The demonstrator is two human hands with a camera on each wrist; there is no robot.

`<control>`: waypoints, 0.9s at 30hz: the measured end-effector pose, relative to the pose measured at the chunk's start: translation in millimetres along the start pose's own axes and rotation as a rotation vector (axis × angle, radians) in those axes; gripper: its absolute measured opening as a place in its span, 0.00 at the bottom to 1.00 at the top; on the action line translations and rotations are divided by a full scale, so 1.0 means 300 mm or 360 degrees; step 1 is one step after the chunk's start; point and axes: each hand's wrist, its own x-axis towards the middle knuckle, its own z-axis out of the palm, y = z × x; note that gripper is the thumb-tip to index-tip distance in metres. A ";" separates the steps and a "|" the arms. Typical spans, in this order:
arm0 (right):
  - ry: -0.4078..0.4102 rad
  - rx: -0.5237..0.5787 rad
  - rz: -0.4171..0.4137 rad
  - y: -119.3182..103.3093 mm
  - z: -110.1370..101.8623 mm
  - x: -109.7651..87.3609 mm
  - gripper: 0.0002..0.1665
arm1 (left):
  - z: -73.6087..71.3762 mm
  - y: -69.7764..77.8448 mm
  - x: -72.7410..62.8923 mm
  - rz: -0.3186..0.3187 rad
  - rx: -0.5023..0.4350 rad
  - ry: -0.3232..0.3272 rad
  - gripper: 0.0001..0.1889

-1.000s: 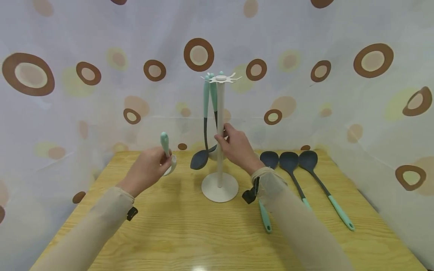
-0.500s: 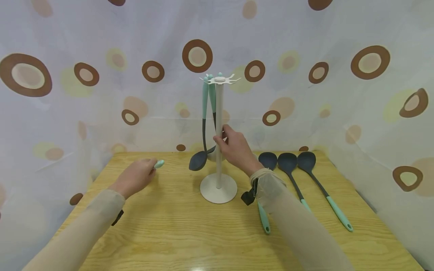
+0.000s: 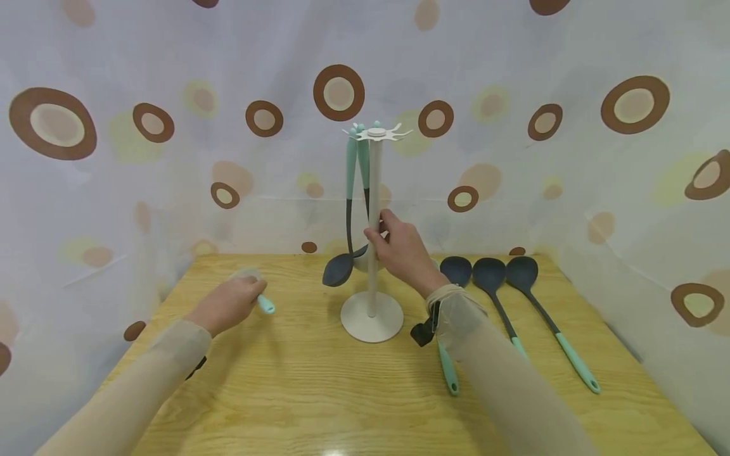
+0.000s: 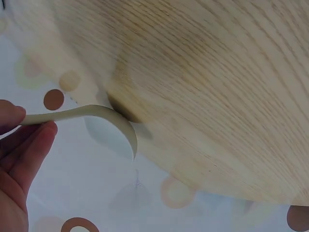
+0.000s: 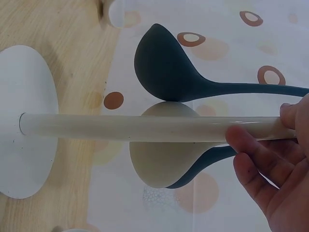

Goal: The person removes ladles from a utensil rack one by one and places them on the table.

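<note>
My left hand (image 3: 228,303) holds a cream-white ladle (image 4: 104,113) by its neck at the table's left side. The ladle's mint handle (image 3: 265,304) sticks out toward me, and its curved bowl is close over the far table edge in the left wrist view. With thumb and fingers, my right hand (image 3: 399,248) grips the white pole (image 5: 145,128) of a utensil stand, which stands upright on a round base (image 3: 372,318). A dark ladle (image 3: 338,271) hangs from the stand's hooked top (image 3: 377,133). Behind the pole hangs another ladle with a cream bowl (image 5: 161,164).
Several dark spatula-like utensils with mint handles lie right of the stand, among them one dark head (image 3: 521,272) at the far right. My right forearm (image 3: 490,354) crosses over some of them. A patterned curtain (image 3: 228,63) backs the wooden table (image 3: 319,392).
My left hand has moved left and turned the ladle, so its handle went from pointing up to pointing toward me. My right hand keeps its grip on the pole.
</note>
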 end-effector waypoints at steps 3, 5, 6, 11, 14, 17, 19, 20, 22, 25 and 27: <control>0.0007 -0.0001 0.0001 0.000 0.004 0.000 0.12 | 0.011 -0.001 -0.014 0.0037 0.0092 -0.0064 0.10; 0.0007 -0.0003 0.0004 0.005 0.002 0.000 0.13 | 0.021 -0.002 -0.021 0.0063 0.0159 -0.0094 0.11; 0.0006 -0.0001 0.0006 0.008 0.003 0.001 0.13 | 0.026 -0.004 -0.027 0.0074 0.0183 -0.0108 0.11; -0.0005 0.0017 0.0008 0.012 0.007 0.003 0.13 | 0.046 -0.015 -0.053 0.0103 0.0211 -0.0172 0.11; -0.0002 0.0010 0.0014 0.010 0.006 0.003 0.13 | 0.057 -0.024 -0.064 0.0103 0.0210 -0.0207 0.14; -0.0007 0.0013 0.0021 0.009 0.004 0.002 0.13 | 0.067 -0.035 -0.075 0.0110 0.0227 -0.0234 0.16; -0.0008 0.0024 0.0023 0.009 0.004 0.002 0.13 | 0.077 -0.048 -0.081 0.0129 0.0251 -0.0237 0.16; -0.0009 0.0032 0.0023 0.010 0.004 0.001 0.13 | 0.080 -0.054 -0.085 0.0141 0.0256 -0.0234 0.17; -0.0011 0.0049 0.0024 0.010 0.005 0.001 0.13 | 0.090 -0.068 -0.093 0.0166 0.0260 -0.0213 0.17; -0.0009 0.0068 0.0027 0.011 0.006 0.000 0.13 | 0.103 -0.088 -0.105 0.0198 0.0258 -0.0182 0.17; -0.0007 0.0071 0.0030 0.012 0.008 0.001 0.13 | 0.110 -0.100 -0.112 0.0194 0.0248 -0.0183 0.16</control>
